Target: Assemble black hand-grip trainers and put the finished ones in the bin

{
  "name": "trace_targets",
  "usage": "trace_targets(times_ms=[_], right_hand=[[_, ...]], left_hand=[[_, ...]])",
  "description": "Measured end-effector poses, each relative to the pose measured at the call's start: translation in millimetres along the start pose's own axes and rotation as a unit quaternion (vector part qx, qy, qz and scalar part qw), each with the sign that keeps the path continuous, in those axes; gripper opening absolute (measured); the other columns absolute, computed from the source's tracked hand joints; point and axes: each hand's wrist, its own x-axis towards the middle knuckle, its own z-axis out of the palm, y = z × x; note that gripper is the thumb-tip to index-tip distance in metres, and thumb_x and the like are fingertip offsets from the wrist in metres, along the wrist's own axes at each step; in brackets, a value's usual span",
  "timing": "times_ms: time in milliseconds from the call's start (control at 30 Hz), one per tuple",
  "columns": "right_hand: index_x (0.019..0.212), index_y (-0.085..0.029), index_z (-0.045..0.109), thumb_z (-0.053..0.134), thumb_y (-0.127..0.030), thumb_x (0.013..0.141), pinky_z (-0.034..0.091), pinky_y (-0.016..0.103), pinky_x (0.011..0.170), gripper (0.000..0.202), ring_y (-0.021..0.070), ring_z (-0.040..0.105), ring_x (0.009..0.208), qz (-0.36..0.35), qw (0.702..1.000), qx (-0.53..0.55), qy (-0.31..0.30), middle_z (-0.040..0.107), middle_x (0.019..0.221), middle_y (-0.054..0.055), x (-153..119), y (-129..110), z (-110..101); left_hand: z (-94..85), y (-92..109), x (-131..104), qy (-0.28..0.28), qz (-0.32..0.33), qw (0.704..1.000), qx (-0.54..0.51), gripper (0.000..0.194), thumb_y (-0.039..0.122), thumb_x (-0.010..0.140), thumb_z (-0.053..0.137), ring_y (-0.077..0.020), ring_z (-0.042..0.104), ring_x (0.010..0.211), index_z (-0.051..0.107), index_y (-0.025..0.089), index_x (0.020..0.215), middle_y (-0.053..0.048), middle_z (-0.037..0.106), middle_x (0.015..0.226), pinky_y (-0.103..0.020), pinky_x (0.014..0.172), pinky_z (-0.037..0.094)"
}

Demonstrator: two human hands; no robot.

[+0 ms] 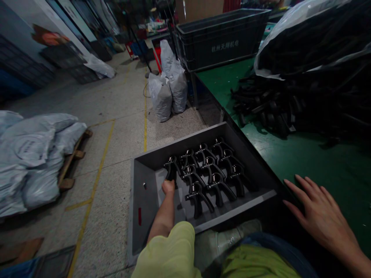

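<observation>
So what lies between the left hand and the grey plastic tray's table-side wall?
In the head view, rows of black, forked, metal-sprung hand grips lie there.

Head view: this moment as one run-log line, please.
left hand: holding black spring grip | right hand: spread open, at green table | gray bin: more spring grips in rows | on table: pile of black parts

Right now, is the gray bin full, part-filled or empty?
Part-filled: black spring hand grips sit in rows inside the gray bin, and its bare bottom shows beside the left hand.
</observation>
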Motion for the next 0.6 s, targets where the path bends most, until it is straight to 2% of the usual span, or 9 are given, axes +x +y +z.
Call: trace_targets(times_ms=[433,533,600], right_hand=[[0.136,-0.02,0.042,0.039,-0.046,0.086,0.024,0.053,0.107,0.056,0.0315,0.024,0.135,0.019,1.0,0.024,0.007,0.033,0.145,0.013,-3.9,1.9,3.7],[0.136,-0.021,0.042,0.043,-0.041,0.086,0.023,0.053,0.107,0.054,0.0311,0.024,0.136,0.028,0.999,0.03,0.002,0.033,0.145,0.013,-2.9,-1.0,0.2],[0.136,-0.022,0.042,0.047,-0.037,0.085,0.023,0.052,0.107,0.053,0.0307,0.024,0.136,0.036,0.999,0.035,0.001,0.033,0.146,0.013,-2.8,-3.3,-3.3]], left_hand=[[2.2,3.0,9.5,0.049,-0.012,0.997,0.058,0.034,0.033,0.085,0.057,-0.0217,0.056,0.102,0.053,0.018,0.116,-0.008,0.055,0.116,-0.038,0.082,0.05],[-2.5,5.4,-0.8,0.067,0.014,0.995,0.072,0.035,0.033,0.086,0.056,-0.0216,0.057,0.101,0.053,0.017,0.117,-0.008,0.055,0.116,-0.039,0.082,0.05],[-9.3,11.8,-14.2,0.082,0.066,0.991,0.079,0.035,0.033,0.086,0.056,-0.0216,0.057,0.101,0.053,0.017,0.117,-0.008,0.055,0.115,-0.039,0.082,0.05]])
